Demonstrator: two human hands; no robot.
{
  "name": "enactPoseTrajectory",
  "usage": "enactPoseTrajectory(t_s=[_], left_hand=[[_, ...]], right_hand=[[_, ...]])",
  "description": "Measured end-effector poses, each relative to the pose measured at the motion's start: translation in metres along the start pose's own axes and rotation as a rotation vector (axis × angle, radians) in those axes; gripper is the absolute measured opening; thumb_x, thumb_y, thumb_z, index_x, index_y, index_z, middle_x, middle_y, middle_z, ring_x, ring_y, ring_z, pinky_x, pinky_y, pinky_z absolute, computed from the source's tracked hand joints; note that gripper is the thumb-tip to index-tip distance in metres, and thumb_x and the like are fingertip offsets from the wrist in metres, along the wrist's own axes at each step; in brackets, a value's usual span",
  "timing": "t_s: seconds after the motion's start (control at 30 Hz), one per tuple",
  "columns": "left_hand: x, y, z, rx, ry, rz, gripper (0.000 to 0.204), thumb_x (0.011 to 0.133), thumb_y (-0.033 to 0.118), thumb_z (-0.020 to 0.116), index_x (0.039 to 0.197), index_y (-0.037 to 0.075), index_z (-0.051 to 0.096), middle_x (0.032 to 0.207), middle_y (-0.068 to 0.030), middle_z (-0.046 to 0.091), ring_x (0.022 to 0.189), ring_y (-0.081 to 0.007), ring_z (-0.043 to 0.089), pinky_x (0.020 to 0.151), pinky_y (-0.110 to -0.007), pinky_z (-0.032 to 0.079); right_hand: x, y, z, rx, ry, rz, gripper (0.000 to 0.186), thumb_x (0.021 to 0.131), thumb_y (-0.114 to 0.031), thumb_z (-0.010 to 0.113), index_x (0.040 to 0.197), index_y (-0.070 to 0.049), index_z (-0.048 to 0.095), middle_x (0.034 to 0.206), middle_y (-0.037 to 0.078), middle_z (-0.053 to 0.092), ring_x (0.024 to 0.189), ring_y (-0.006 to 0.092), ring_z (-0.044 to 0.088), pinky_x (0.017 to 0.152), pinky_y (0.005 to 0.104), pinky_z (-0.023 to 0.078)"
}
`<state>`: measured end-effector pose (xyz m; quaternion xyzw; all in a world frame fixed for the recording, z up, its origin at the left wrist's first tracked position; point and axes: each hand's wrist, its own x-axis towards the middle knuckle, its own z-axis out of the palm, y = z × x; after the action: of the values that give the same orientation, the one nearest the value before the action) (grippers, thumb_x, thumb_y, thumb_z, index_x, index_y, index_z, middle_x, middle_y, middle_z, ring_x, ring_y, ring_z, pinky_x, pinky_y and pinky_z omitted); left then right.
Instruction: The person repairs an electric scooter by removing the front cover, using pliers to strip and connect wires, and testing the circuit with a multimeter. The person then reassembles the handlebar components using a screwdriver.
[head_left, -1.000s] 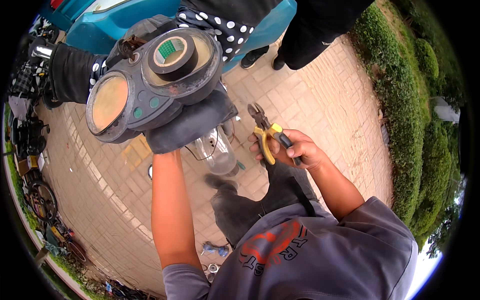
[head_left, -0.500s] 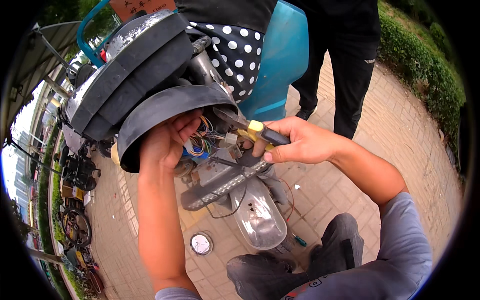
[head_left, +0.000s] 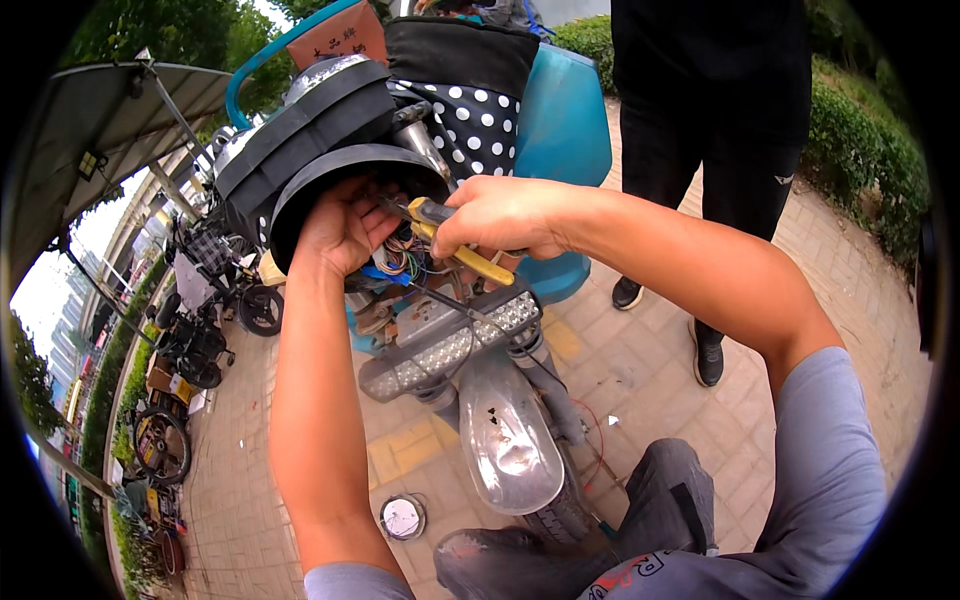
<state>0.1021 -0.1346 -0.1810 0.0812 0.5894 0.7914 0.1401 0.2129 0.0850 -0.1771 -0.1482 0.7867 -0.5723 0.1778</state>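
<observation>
The left hand (head_left: 345, 228) reaches under the black domed headlight housing (head_left: 330, 150) of the scooter, its fingers curled around a bundle of coloured wires (head_left: 400, 262) pulled out just below the housing; the right hand (head_left: 500, 215) is closed tight on yellow-handled pliers (head_left: 455, 245), whose nose points into that same bundle (the tip is hidden among the wires). The step looks like working one wire at the loom — the next move calls for singling out a strand and setting the nose squarely on it, clear of its neighbours.
</observation>
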Motion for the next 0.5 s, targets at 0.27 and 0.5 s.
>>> enactPoseTrajectory(t_s=[0.27,0.5], left_hand=[[-0.003,-0.002,0.009,0.014,0.021,0.064,0.027,0.094,0.026,0.050,0.116,0.011,0.055,0.108,-0.0095,0.064,0.094,-0.0262,0.064,0.090,-0.042,0.051],[0.005,-0.004,0.003,0.017,0.034,0.049,0.027,0.095,0.028,0.050,0.116,0.012,0.055,0.107,-0.0097,0.063,0.091,-0.0246,0.064,0.079,-0.038,0.055]], right_hand=[[0.023,0.001,0.002,0.040,-0.002,-0.014,0.030,0.083,-0.014,0.064,0.104,0.006,0.056,0.090,0.018,0.062,0.078,0.0273,0.067,0.061,0.0433,0.059],[0.023,-0.003,0.007,-0.009,0.041,-0.031,0.024,0.082,-0.015,0.063,0.091,0.007,0.061,0.081,0.018,0.061,0.075,0.0260,0.066,0.060,0.0421,0.057]])
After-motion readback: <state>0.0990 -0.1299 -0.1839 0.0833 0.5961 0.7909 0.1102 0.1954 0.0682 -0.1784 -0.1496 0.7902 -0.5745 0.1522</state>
